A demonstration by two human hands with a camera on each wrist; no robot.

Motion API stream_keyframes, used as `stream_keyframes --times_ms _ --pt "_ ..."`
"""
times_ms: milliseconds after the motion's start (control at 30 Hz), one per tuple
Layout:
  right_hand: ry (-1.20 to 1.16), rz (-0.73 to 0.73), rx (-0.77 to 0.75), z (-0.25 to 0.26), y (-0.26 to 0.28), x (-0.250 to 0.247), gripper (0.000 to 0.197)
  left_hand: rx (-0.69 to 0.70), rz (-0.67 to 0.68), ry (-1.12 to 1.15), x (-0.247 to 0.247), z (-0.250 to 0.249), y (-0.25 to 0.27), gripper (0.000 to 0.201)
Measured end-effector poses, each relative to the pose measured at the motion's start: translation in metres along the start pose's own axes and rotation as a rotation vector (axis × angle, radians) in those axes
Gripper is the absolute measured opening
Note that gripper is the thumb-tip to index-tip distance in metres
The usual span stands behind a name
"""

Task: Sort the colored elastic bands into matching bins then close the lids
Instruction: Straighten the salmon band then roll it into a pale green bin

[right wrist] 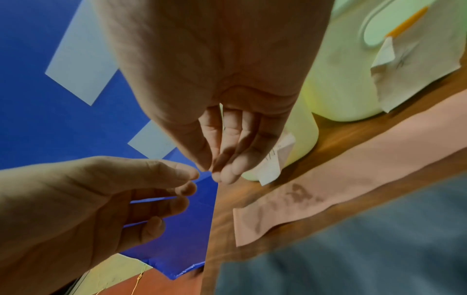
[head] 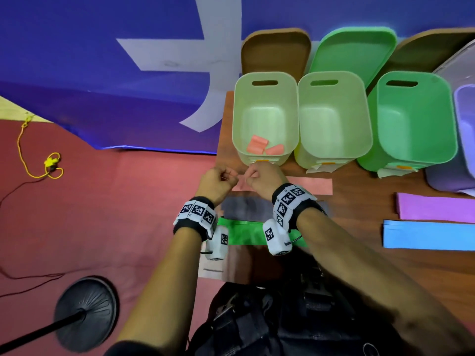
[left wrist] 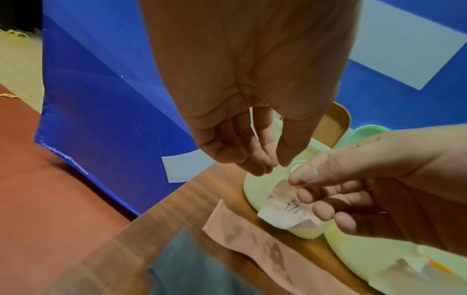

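Note:
A long pink band (head: 308, 186) lies flat on the wooden table in front of the leftmost pale green bin (head: 237, 111). Two folded pink bands (head: 257, 145) lie in that bin. My left hand (head: 231, 177) and right hand (head: 253, 176) hover close together over the pink band's left end. In the left wrist view my left hand (left wrist: 267, 165) hangs with loosely curled fingers and holds nothing, with the pink band (left wrist: 252, 239) below it. In the right wrist view my right hand (right wrist: 217, 171) has its thumb and fingertips nearly together, clear of the pink band (right wrist: 328, 179).
A second pale bin (head: 331, 74), a green bin (head: 411, 74) and a purple bin (head: 462, 98) stand in a row to the right. Behind them lean brown (head: 276, 52) and green (head: 354, 50) lids. Grey (head: 244, 208), green (head: 244, 235), purple (head: 434, 208) and blue (head: 426, 235) bands lie on the table.

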State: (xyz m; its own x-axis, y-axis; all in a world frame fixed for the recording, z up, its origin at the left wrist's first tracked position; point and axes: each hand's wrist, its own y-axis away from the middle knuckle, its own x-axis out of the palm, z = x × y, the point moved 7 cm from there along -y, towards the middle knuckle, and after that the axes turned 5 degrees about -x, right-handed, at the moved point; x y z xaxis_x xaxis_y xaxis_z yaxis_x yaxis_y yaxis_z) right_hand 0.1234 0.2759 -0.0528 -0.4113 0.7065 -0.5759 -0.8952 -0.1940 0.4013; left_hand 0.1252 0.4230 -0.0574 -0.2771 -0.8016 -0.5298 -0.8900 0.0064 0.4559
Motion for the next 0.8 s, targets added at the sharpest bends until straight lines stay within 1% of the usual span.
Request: stream_keyframes --times_ms 133,200,267,367,433,567,700,800 --pt "0.007 -0.014 0.025 -0.002 -0.013 0.018 0.013 -0.043 0.054 -0.023 -0.001 0.023 -0.012 0.024" --pt "-0.011 -0.019 0.056 -0.003 -0.018 0.026 0.013 -0.068 0.094 -0.028 0.000 0.034 -0.019 0.018" --pt "-0.007 0.005 0.072 -0.004 -0.022 0.033 0.012 -0.093 0.110 -0.020 0.001 0.041 -0.025 0.011" --pt "0.016 0.045 0.091 -0.005 -0.031 0.041 0.013 -0.115 0.126 -0.028 0.003 0.046 -0.035 0.012" --pt "0.046 0.068 0.106 -0.007 -0.040 0.045 0.014 -0.120 0.146 -0.068 0.006 0.051 -0.042 0.014" --pt "0.056 0.106 0.127 -0.015 -0.052 0.055 0.012 -0.193 0.182 -0.053 0.014 0.063 -0.055 0.018" --pt "0.055 0.120 0.139 -0.017 -0.061 0.062 0.014 -0.194 0.184 -0.063 0.020 0.066 -0.066 0.028" --pt "0.038 0.124 0.163 -0.020 -0.065 0.066 0.014 -0.224 0.193 0.020 0.024 0.068 -0.069 0.036"
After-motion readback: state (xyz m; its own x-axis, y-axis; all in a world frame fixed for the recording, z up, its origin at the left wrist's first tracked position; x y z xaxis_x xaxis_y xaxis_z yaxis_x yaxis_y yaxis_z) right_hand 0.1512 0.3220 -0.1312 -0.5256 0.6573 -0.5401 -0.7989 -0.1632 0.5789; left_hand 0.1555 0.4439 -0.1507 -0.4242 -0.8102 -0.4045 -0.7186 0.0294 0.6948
